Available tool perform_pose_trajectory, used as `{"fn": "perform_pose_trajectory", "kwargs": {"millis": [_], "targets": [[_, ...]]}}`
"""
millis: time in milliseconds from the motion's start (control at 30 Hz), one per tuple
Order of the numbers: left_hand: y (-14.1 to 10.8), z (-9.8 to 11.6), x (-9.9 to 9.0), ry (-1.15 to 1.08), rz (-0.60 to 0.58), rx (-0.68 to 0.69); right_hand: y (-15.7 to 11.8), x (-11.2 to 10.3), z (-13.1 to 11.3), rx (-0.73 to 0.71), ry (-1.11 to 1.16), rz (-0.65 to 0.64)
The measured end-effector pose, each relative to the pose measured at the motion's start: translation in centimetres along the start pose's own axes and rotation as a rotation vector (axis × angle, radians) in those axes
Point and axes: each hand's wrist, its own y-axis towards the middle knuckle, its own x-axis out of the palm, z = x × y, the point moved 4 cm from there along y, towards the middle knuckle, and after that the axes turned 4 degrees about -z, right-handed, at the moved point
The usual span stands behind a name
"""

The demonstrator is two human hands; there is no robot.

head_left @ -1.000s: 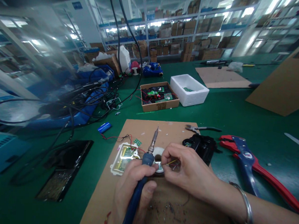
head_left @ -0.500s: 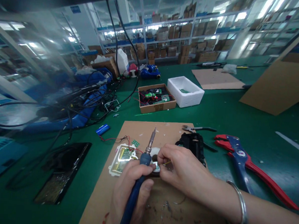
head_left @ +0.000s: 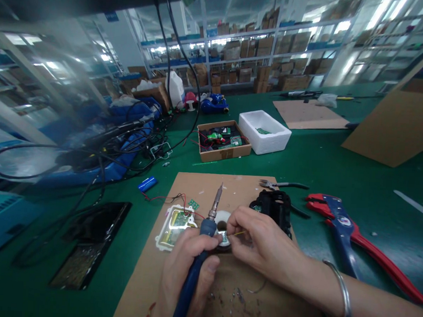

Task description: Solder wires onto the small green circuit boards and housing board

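Note:
My left hand [head_left: 190, 266] is closed around the blue handle of a soldering iron [head_left: 203, 236], whose metal tip points up and away. Its fingertips also reach the near-left side of a white ring-shaped part [head_left: 225, 217] with a small board [head_left: 222, 235] on it. Pinched together at the right side of that ring, my right hand [head_left: 264, 239] has a thin yellow wire [head_left: 240, 232] at its fingertips. Left of the iron lies a clear-framed circuit board [head_left: 175, 226], its red wires leading to a blue battery [head_left: 147, 184].
A cardboard sheet [head_left: 148, 278] lies under the work. Around it are a black housing [head_left: 274, 207], cutters [head_left: 288, 185], red-and-blue pliers [head_left: 343, 221], a parts box [head_left: 226, 154], a white foam box [head_left: 269, 141], a black tray [head_left: 73, 265] and tangled cables [head_left: 105, 153].
The whole view has shifted slightly, so things appear a little lower and to the right. Both hands keep nearly the same pose around the ring.

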Motion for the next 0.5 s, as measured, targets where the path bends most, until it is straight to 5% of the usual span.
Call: {"fn": "perform_pose_trajectory", "kwargs": {"millis": [233, 500], "targets": [[0.2, 0.8, 0.0, -0.050, 0.074, 0.000, 0.0, 0.3, 0.0, 0.011, -0.023, 0.009], [-0.5, -1.5, -5.7, -0.388, 0.209, -0.061, 0.1, 0.4, 0.0, -0.012, -0.040, 0.062]]}}
